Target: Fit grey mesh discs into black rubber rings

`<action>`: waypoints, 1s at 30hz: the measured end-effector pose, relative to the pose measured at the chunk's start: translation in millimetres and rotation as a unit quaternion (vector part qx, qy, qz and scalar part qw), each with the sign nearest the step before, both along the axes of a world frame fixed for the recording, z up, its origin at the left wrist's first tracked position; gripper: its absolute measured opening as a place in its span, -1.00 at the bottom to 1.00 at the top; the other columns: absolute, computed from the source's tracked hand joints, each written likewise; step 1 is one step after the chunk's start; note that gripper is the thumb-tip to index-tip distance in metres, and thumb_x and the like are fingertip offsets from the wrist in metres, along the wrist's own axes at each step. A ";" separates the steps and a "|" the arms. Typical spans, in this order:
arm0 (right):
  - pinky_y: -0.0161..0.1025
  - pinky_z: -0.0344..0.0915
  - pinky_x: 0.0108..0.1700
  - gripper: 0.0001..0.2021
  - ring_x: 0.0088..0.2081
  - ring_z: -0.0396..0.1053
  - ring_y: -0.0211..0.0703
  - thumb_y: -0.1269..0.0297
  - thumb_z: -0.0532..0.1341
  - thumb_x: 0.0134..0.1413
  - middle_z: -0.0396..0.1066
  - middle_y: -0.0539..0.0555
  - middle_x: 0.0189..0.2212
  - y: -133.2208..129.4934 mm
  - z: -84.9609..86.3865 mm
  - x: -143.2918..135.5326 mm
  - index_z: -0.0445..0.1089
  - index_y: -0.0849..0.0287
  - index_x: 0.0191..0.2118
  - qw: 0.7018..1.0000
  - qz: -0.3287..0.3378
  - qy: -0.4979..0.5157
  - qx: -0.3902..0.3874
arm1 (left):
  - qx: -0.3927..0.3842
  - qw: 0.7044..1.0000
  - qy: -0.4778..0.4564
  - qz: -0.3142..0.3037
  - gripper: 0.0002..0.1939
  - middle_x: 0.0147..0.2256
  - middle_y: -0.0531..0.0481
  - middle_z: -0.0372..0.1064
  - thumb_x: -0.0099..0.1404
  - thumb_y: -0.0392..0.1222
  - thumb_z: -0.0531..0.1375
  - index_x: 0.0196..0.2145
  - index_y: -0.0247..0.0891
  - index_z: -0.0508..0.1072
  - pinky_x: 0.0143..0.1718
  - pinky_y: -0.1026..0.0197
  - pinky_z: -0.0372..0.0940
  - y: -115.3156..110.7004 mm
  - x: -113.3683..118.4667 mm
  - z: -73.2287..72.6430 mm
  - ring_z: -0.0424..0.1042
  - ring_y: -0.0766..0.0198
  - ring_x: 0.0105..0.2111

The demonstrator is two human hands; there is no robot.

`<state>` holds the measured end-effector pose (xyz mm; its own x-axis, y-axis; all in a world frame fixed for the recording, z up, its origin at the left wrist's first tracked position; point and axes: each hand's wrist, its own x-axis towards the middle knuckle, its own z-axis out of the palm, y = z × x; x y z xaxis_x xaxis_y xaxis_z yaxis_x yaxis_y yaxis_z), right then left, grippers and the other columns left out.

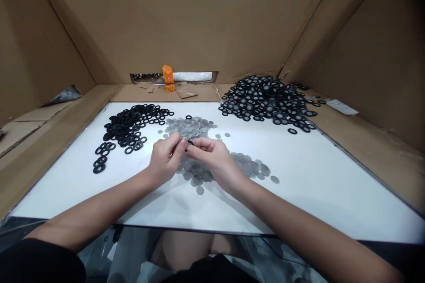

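My left hand (168, 154) and my right hand (212, 157) meet over the middle of the white table. Between their fingertips is a black rubber ring (190, 143), pinched from both sides; the fingers partly cover it, so I cannot tell whether a disc sits inside. Below and around the hands lie loose grey mesh discs (194, 128), spread in several heaps. A single black ring (188, 117) rests on the far heap of discs. Left of my hands is a pile of black rings (124, 126) with open centres.
At the back right rises a large heap of black rings with grey discs in them (265, 99). Cardboard walls (186, 22) enclose the table (318, 185) on the far side and both flanks. An orange carton (168, 78) stands by a slot in the back wall. A white paper label (341, 107) lies at right.
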<state>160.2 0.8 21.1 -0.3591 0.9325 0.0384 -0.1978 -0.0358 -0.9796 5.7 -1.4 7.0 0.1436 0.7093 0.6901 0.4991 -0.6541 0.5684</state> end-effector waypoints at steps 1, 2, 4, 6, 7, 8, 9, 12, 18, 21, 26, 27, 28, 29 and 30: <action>-0.25 0.31 -0.26 -0.76 -0.39 0.34 -0.25 0.13 0.39 -0.12 0.40 0.01 -0.44 -1.2 -0.5 -1.8 0.47 0.20 -0.39 0.999 0.004 0.035 -0.022 | -0.007 1.000 -0.018 0.001 -0.67 -0.62 0.16 -0.04 0.40 -0.17 0.00 -0.52 -0.21 0.04 -0.57 0.30 -0.02 -1.6 1.2 -1.0 0.01 0.40 -0.62; -0.24 0.32 -0.21 -0.76 -0.38 0.35 -0.26 0.14 0.40 -0.13 0.40 0.00 -0.45 -2.4 -0.9 -3.3 0.47 0.20 -0.40 0.997 0.003 0.064 -0.037 | -0.018 0.999 -0.031 -0.006 -0.67 -0.62 0.16 -0.04 0.41 -0.15 -0.01 -0.52 -0.21 0.04 -0.57 0.29 -0.02 -3.1 2.1 -2.1 0.02 0.40 -0.62; -0.23 0.33 -0.17 -0.77 -0.38 0.36 -0.26 0.16 0.42 -0.16 0.39 -0.01 -0.47 -4.4 -1.7 -5.0 0.46 0.20 -0.45 0.994 -0.002 0.099 -0.054 | -0.045 0.997 -0.046 -0.037 -0.66 -0.62 0.15 -0.03 0.42 -0.13 -0.03 -0.52 -0.21 0.03 -0.58 0.29 -0.01 -4.5 2.3 -4.4 0.02 0.40 -0.62; -0.23 0.34 -0.19 -0.76 -0.39 0.36 -0.26 0.16 0.43 -0.18 0.38 -0.02 -0.49 -5.1 -2.8 -5.0 0.46 0.20 -0.47 0.992 0.000 0.108 -0.059 | -0.070 0.994 -0.037 -0.080 -0.65 -0.62 0.15 -0.02 0.43 -0.11 -0.04 -0.52 -0.21 0.03 -0.58 0.28 -0.01 -3.3 -0.4 -5.1 0.03 0.39 -0.62; -0.24 0.33 -0.21 -0.76 -0.40 0.36 -0.26 0.15 0.43 -0.18 0.39 -0.02 -0.49 -5.0 -3.4 -4.5 0.46 0.20 -0.47 0.993 0.003 0.104 -0.057 | -0.080 0.992 -0.021 -0.097 -0.64 -0.61 0.14 -0.01 0.43 -0.09 -0.05 -0.52 -0.21 0.04 -0.57 0.27 -0.01 -1.8 -2.6 -4.3 0.05 0.39 -0.61; -0.24 0.33 -0.23 -0.75 -0.39 0.37 -0.25 0.14 0.43 -0.17 0.40 -0.01 -0.49 -4.6 -3.8 -3.8 0.47 0.19 -0.46 0.994 0.006 0.093 -0.053 | -0.087 0.990 -0.002 -0.110 -0.64 -0.61 0.13 0.00 0.43 -0.07 -0.05 -0.52 -0.21 0.05 -0.56 0.27 0.00 0.3 -5.4 -2.6 0.06 0.38 -0.60; -0.25 0.32 -0.24 -0.75 -0.39 0.37 -0.24 0.13 0.43 -0.16 0.41 0.00 -0.48 -4.0 -4.0 -2.9 0.48 0.19 -0.44 0.996 0.009 0.076 -0.046 | -0.091 0.989 0.023 -0.118 -0.63 -0.60 0.13 0.01 0.42 -0.05 -0.04 -0.52 -0.22 0.06 -0.54 0.26 0.00 2.7 -8.3 -0.3 0.07 0.38 -0.59; -0.26 0.28 -0.28 -0.74 -0.37 0.38 -0.21 0.10 0.40 -0.11 0.45 0.04 -0.44 -2.2 -2.9 -0.4 0.50 0.21 -0.39 1.000 0.023 0.008 -0.017 | -0.094 0.986 0.082 -0.109 -0.62 -0.60 0.13 0.02 0.40 -0.04 -0.01 -0.53 -0.23 0.05 -0.53 0.26 -0.02 9.6 -16.1 8.5 0.05 0.38 -0.59; -0.27 0.22 -0.34 -0.70 -0.40 0.33 -0.23 0.05 0.35 -0.05 0.41 0.03 -0.46 -2.1 0.3 0.8 0.48 0.22 -0.38 0.999 0.018 -0.048 0.007 | -0.046 0.989 0.097 -0.104 -0.59 -0.64 0.15 -0.03 0.41 -0.12 0.00 -0.57 -0.23 -0.01 -0.56 0.26 -0.09 10.0 -14.3 12.1 0.00 0.41 -0.62; -0.28 0.23 -0.36 -0.72 -0.41 0.30 -0.25 0.06 0.34 -0.03 0.38 0.01 -0.46 -5.6 1.3 -2.5 0.46 0.20 -0.36 1.000 0.011 -0.022 -0.003 | -0.035 0.997 0.029 -0.061 -0.59 -0.64 0.14 -0.04 0.41 -0.12 0.00 -0.57 -0.23 -0.02 -0.57 0.26 -0.07 3.9 -5.7 6.8 0.01 0.40 -0.62; -0.31 0.20 -0.41 -0.74 -0.47 0.22 -0.30 0.07 0.34 -0.03 0.32 -0.04 -0.47 -13.7 0.4 -11.2 0.43 0.17 -0.35 0.999 -0.023 0.023 -0.015 | -0.084 0.996 -0.029 -0.021 -0.58 -0.65 0.13 -0.01 0.42 -0.06 -0.03 -0.57 -0.23 0.03 -0.55 0.26 -0.02 -6.8 3.2 3.2 0.04 0.39 -0.62; -0.32 0.20 -0.40 -0.75 -0.46 0.22 -0.30 0.08 0.33 -0.02 0.32 -0.04 -0.47 -14.7 -0.5 -12.5 0.42 0.17 -0.35 0.999 -0.023 0.034 -0.017 | -0.093 0.995 -0.034 -0.026 -0.59 -0.65 0.13 -0.01 0.43 -0.06 -0.04 -0.57 -0.23 0.03 -0.55 0.27 -0.02 -8.2 3.3 3.5 0.04 0.39 -0.62; -0.32 0.21 -0.39 -0.75 -0.44 0.23 -0.29 0.08 0.34 -0.02 0.32 -0.03 -0.45 -15.3 -1.5 -13.4 0.42 0.16 -0.34 0.999 -0.021 0.045 -0.019 | -0.100 0.994 -0.036 -0.031 -0.59 -0.65 0.14 -0.01 0.43 -0.06 -0.04 -0.56 -0.23 0.04 -0.56 0.27 -0.02 -9.2 3.0 4.0 0.04 0.39 -0.62; -0.32 0.22 -0.38 -0.75 -0.42 0.25 -0.28 0.09 0.34 -0.02 0.34 -0.01 -0.43 -15.6 -2.4 -13.9 0.42 0.16 -0.33 0.998 -0.017 0.053 -0.022 | -0.104 0.993 -0.037 -0.035 -0.59 -0.65 0.14 0.00 0.43 -0.06 -0.04 -0.56 -0.23 0.04 -0.56 0.27 -0.02 -9.7 2.2 4.5 0.04 0.39 -0.62; -0.32 0.22 -0.38 -0.75 -0.40 0.26 -0.27 0.09 0.34 -0.02 0.35 0.00 -0.40 -15.6 -3.3 -14.0 0.42 0.16 -0.32 0.998 -0.013 0.058 -0.026 | -0.105 0.993 -0.036 -0.039 -0.59 -0.65 0.14 -0.01 0.42 -0.07 -0.03 -0.56 -0.23 0.04 -0.56 0.27 -0.03 -9.8 1.2 5.0 0.04 0.40 -0.62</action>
<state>146.3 -14.8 17.9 -0.3300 0.9435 0.0297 -0.3106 -0.0788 -0.9473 6.8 -11.2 12.0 0.1598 0.8274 0.5384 0.4042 -0.5524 0.7290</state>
